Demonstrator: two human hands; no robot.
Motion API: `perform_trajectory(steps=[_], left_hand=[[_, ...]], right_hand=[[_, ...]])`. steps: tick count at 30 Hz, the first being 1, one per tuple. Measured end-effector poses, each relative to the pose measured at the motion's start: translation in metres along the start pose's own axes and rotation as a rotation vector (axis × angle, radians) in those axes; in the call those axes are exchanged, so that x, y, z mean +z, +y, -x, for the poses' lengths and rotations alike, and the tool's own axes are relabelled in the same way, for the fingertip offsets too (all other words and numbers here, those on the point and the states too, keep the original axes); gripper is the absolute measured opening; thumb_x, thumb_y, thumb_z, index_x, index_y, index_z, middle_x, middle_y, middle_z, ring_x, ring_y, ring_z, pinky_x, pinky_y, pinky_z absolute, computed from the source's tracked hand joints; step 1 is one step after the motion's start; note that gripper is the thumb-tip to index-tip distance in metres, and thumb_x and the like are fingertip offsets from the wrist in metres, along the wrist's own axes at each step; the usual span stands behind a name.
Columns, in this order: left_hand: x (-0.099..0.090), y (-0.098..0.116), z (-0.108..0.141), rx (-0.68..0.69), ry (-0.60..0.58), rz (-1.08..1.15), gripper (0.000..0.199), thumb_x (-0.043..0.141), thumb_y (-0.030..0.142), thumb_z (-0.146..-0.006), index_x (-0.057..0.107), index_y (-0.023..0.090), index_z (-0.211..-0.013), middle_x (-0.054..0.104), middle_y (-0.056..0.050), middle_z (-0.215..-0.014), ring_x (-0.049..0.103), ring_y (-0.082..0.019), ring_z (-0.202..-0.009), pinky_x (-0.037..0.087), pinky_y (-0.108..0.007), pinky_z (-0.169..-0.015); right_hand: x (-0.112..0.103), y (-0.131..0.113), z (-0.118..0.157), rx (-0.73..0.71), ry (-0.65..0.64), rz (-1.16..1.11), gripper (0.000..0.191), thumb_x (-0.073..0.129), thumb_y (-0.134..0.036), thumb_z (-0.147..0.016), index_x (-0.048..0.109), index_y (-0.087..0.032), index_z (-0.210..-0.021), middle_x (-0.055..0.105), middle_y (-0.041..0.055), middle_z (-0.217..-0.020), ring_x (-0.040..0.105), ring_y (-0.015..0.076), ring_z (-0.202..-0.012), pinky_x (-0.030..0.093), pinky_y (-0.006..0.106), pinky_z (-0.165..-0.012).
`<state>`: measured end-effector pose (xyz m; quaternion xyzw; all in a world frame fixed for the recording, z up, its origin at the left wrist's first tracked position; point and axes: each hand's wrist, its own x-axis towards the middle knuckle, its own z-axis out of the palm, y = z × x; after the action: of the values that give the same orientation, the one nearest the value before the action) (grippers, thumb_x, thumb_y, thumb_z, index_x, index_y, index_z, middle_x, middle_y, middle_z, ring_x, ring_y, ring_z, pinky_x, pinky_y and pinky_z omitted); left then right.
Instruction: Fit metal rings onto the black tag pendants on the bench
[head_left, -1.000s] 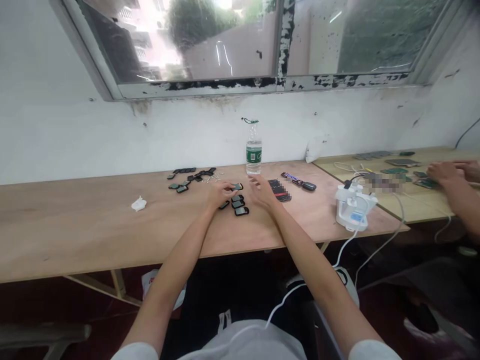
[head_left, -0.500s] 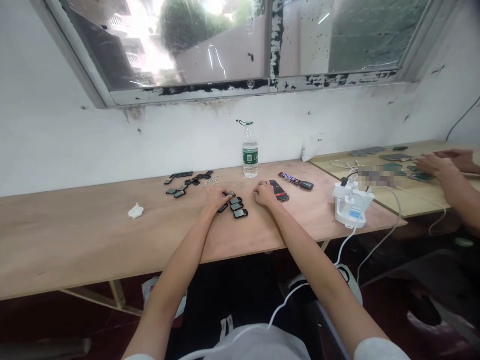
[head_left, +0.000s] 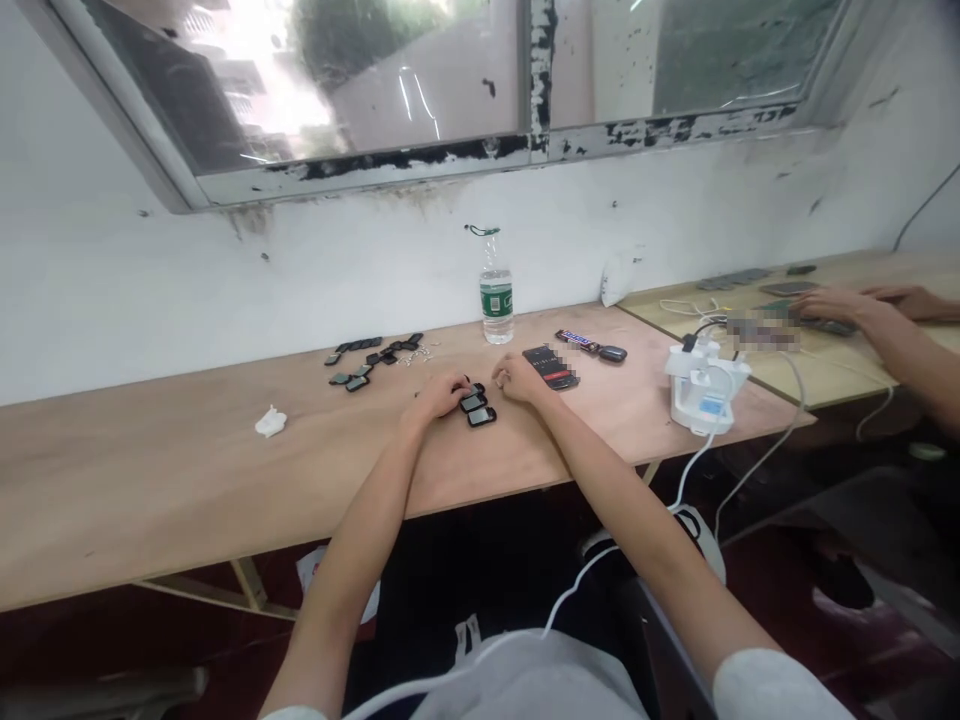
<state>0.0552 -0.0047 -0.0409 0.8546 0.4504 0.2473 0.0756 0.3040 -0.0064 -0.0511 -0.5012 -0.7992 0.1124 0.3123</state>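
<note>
Small black-framed pieces with grey rectangular faces (head_left: pixel 481 416) lie in a short column between my hands. My left hand (head_left: pixel 442 396) is closed, its fingertips on a black piece at the far end of that column, partly hiding it. Just right of the column, my right hand (head_left: pixel 519 379) has its fingers pinched together above the table; whatever is in them is too small to make out. A dark phone (head_left: pixel 551 367) lies right beside this hand. Farther left are more black-framed pieces (head_left: pixel 358 378), and small pale bits (head_left: pixel 418 354) are scattered behind my left hand.
A water bottle (head_left: pixel 497 300) stands near the wall. A wrapped snack bar (head_left: pixel 576 341) and a black oval object (head_left: pixel 613 354) lie right of it. A white power strip (head_left: pixel 701 395) with cables sits farther right, near a co-worker's hands (head_left: pixel 832 304). Crumpled tissue (head_left: pixel 271 421) lies left.
My left hand has shifted right over the column, and the black piece under its palm no longer shows. My right hand has come slightly closer to it. The co-worker's hands have moved left.
</note>
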Motion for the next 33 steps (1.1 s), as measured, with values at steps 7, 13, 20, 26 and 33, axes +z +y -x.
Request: perform_trajectory(steps=[7, 13, 20, 26, 33], left_hand=[[0.005, -0.007, -0.004, 0.019, -0.017, 0.056, 0.021, 0.076, 0.043, -0.095, 0.087, 0.026, -0.090, 0.086, -0.006, -0.095, 0.078, -0.026, -0.088, 0.062, -0.037, -0.089], [0.010, -0.008, -0.010, -0.012, -0.037, -0.005, 0.015, 0.077, 0.034, -0.092, 0.089, 0.027, -0.089, 0.086, -0.006, -0.092, 0.078, -0.027, -0.084, 0.062, -0.036, -0.083], [0.012, -0.004, -0.021, 0.005, -0.071, 0.013, 0.011, 0.078, 0.028, -0.087, 0.089, 0.027, -0.086, 0.084, -0.006, -0.083, 0.076, -0.028, -0.078, 0.062, -0.036, -0.080], [0.011, 0.003, -0.023, 0.009, -0.050, -0.060, 0.007, 0.082, 0.024, -0.082, 0.089, 0.026, -0.083, 0.082, -0.005, -0.077, 0.075, -0.026, -0.072, 0.061, -0.034, -0.077], [0.012, 0.004, -0.015, -0.012, -0.017, 0.008, 0.012, 0.083, 0.023, -0.080, 0.089, 0.027, -0.089, 0.085, -0.005, -0.085, 0.076, -0.026, -0.075, 0.060, -0.031, -0.070]], right_hand=[[-0.006, 0.000, 0.002, 0.077, -0.037, -0.053, 0.035, 0.069, -0.003, -0.082, 0.085, -0.015, -0.111, 0.082, 0.0126, -0.108, 0.073, 0.0257, -0.094, 0.055, 0.030, -0.087], [-0.004, 0.005, 0.002, 0.036, -0.117, -0.065, 0.041, 0.068, 0.001, -0.077, 0.084, -0.014, -0.111, 0.083, 0.0120, -0.107, 0.074, 0.0246, -0.093, 0.056, 0.028, -0.084], [-0.007, 0.006, 0.003, 0.025, -0.038, -0.036, 0.028, 0.065, 0.001, -0.082, 0.084, -0.016, -0.095, 0.080, 0.0133, -0.110, 0.073, 0.0229, -0.094, 0.055, 0.028, -0.090], [-0.009, 0.002, 0.004, 0.151, -0.050, -0.010, 0.012, 0.073, -0.017, -0.092, 0.083, -0.017, -0.099, 0.083, 0.0136, -0.104, 0.075, 0.0258, -0.094, 0.055, 0.029, -0.081], [-0.008, 0.000, 0.005, 0.153, -0.122, -0.026, 0.022, 0.074, -0.006, -0.079, 0.080, -0.017, -0.097, 0.083, 0.0103, -0.102, 0.075, 0.0235, -0.090, 0.054, 0.026, -0.075]])
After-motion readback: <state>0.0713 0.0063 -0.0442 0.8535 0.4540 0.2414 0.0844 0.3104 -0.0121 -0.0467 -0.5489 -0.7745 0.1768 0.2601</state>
